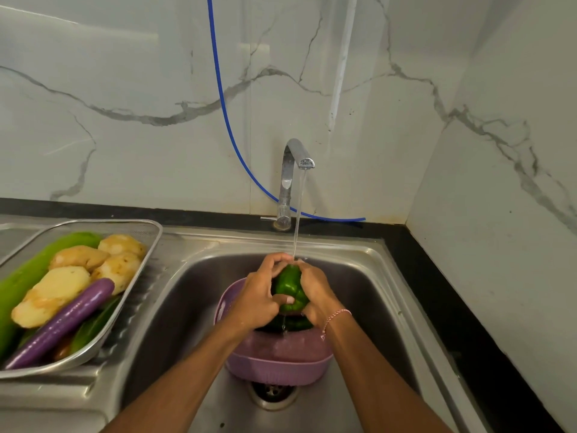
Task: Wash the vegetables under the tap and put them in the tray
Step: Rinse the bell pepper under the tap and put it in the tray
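Observation:
A green bell pepper (288, 284) is held under the running stream from the chrome tap (288, 179), over the steel sink (193, 295). My left hand (257, 295) grips its left side and my right hand (315, 292) wraps its right side. Below them a purple plastic colander (278, 360) sits in the sink with more dark green vegetables (296, 323) partly hidden inside. On the drainboard at left stands the metal mesh tray (137, 276) holding potatoes (56, 292), a purple aubergine (65, 320) and a long green gourd (25, 276).
The sink drain (273, 393) lies just in front of the colander. A blue hose (224, 114) hangs down the marble wall behind the tap. A black counter edge (452, 307) runs along the sink's right side, with a marble side wall beyond.

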Tool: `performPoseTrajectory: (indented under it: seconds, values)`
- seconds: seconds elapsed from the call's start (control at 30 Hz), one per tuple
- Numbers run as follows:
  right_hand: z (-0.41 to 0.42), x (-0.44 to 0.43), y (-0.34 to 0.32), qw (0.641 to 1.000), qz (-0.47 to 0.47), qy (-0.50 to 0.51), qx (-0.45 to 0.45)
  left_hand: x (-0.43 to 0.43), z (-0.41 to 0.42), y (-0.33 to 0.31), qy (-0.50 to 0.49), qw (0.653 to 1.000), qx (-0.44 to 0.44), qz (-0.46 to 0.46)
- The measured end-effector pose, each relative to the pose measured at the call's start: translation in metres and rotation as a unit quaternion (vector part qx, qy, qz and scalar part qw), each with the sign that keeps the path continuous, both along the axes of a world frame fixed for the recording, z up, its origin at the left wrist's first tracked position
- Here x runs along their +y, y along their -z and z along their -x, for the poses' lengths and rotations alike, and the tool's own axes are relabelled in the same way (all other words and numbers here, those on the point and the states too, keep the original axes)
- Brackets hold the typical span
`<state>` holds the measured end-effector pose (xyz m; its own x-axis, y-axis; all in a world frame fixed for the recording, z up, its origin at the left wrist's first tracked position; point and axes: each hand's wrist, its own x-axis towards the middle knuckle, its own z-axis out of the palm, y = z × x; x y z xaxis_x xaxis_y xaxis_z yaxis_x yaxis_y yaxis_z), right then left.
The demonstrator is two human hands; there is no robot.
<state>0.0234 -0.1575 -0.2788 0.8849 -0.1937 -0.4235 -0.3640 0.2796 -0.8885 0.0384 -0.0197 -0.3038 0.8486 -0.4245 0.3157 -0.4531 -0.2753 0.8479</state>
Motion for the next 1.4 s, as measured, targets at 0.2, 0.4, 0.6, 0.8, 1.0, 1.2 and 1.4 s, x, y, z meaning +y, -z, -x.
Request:
performPoseTrajectory:
  seconds: [0.2,0.4,0.6,0.8,1.0,1.2,1.4]
  values:
    - [-0.005,0.017,0.004,0.993,0.028,-0.075,-0.082,0.008,-0.007,0.001,-0.11,0.987,0.069,0.095]
    - [0.002,0.009,0.003,0.988,-0.013,-0.116,-0.098,0.006,-0.005,-0.001,-0.106,0.983,0.099,0.109]
    - [-0.001,0.009,0.008,0.992,0.029,-0.062,-0.11,0.003,-0.003,-0.002,-0.086,0.987,0.098,0.099]
    - [-0.005,-0.004,0.008,0.995,-0.019,-0.014,-0.099,0.003,-0.005,0.0,-0.087,0.993,0.076,0.04]
    - [-0.007,-0.009,0.009,0.997,-0.005,0.006,-0.082,-0.002,-0.005,0.003,-0.08,0.996,0.036,-0.029]
    - [-0.009,-0.01,0.01,0.997,0.007,0.001,-0.074,-0.002,-0.003,0.002,-0.078,0.995,0.028,-0.046]
    - [-0.008,-0.012,0.008,0.996,-0.005,-0.005,-0.084,-0.002,-0.002,0.001,-0.074,0.997,0.013,-0.026]
